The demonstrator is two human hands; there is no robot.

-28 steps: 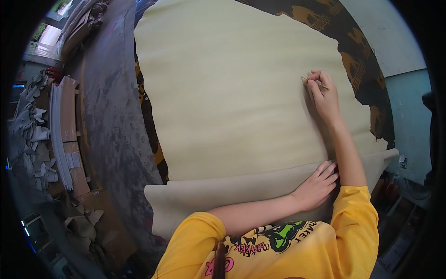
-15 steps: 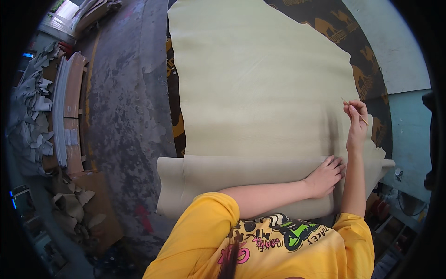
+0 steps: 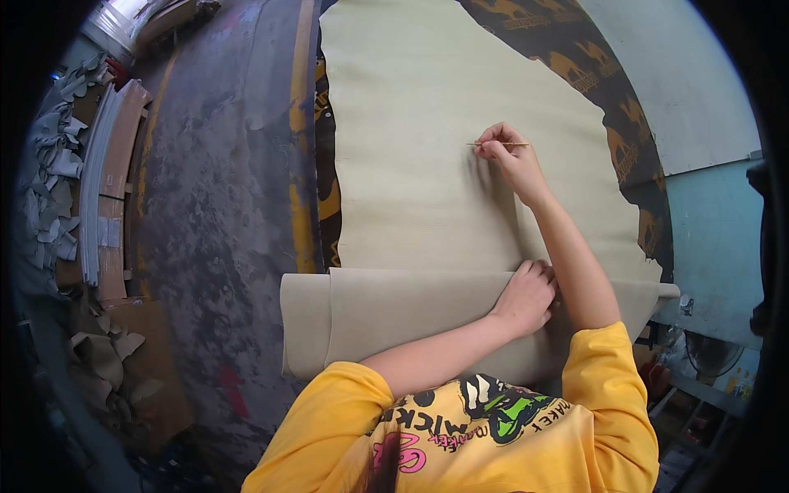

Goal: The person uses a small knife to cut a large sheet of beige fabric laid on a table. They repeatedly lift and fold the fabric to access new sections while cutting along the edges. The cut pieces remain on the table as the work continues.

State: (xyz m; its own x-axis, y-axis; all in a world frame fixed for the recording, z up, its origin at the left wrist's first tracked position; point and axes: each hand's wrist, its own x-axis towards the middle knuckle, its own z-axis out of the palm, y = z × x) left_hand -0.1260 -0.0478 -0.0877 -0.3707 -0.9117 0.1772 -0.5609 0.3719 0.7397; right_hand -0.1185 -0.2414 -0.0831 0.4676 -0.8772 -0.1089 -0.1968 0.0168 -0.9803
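Pale beige leather hide (image 3: 427, 148) is being marked: right hand (image 3: 508, 160) grips thin stick (image 3: 500, 145), left hand (image 3: 526, 296) presses rolled edge (image 3: 394, 316) flat.

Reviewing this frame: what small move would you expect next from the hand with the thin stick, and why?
Probably a short stroke across the pale leather sheet: the right hand pinches a thin stick with its tip at the surface, while the left hand presses on the rolled lower edge, steadying it.

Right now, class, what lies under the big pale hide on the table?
Under the pale hide a dark patterned sheet shows along its edges; whatever lies beneath the hide's middle is covered.
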